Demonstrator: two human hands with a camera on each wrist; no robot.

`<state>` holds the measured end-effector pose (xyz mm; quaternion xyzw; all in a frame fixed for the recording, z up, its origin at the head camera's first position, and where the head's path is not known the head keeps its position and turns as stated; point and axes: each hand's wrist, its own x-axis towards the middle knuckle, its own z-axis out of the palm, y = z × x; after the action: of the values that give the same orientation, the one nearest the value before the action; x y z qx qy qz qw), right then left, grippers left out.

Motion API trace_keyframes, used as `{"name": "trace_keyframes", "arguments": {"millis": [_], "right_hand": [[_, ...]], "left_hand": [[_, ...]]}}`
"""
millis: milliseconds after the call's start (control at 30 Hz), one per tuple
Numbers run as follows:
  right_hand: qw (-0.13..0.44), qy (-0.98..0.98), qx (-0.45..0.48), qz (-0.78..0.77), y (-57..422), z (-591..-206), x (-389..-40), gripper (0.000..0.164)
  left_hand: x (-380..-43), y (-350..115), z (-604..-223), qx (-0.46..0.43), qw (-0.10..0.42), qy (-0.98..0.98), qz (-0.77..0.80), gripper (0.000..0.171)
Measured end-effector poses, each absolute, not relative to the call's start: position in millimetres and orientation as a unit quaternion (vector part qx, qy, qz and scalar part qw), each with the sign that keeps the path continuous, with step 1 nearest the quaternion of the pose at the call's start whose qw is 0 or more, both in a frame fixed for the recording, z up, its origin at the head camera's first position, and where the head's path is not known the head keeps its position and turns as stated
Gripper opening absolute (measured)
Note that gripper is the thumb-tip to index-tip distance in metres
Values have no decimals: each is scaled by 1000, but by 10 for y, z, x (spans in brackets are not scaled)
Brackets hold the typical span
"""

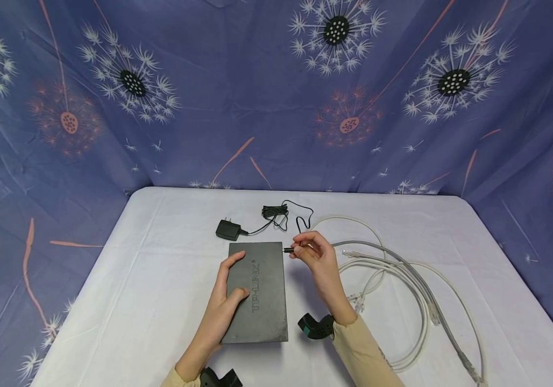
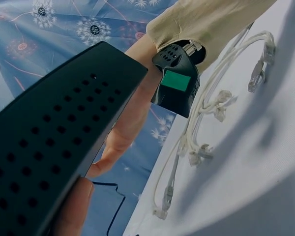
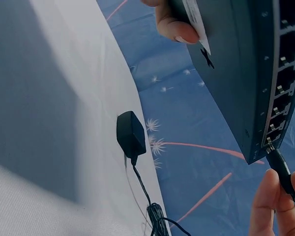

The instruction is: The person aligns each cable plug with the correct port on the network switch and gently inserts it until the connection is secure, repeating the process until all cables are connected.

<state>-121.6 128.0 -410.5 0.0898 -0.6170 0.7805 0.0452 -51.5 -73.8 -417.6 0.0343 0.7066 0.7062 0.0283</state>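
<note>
My left hand [image 1: 223,303] grips a dark grey TP-LINK network switch [image 1: 269,290] by its left side and holds it above the table. Thumb and a finger lie across its top. The right wrist view shows a row of ports along the edge of the switch [image 3: 226,88] and a fingertip on its labelled face. At the end of that row, my right hand [image 1: 319,260] pinches the black barrel plug [image 3: 279,169] of a power cord. The plug's metal tip meets the edge by the last port; how deep it sits I cannot tell.
The black power adapter [image 1: 228,230] lies at the back of the white table [image 1: 126,301], its cord bundled [image 1: 274,212]. Coiled white and grey network cables [image 1: 422,301] spread to the right, under and beside my right forearm. A blue patterned cloth [image 1: 238,107] hangs behind.
</note>
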Motion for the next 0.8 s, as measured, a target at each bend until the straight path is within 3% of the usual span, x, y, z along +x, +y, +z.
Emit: {"name": "trace_keyframes", "arguments": {"millis": [800], "right_hand": [[25,-610,87,787,1302,-4128,-1303,17]], "left_hand": [[-580,-684,-4138,23,21,698,715,69]]}}
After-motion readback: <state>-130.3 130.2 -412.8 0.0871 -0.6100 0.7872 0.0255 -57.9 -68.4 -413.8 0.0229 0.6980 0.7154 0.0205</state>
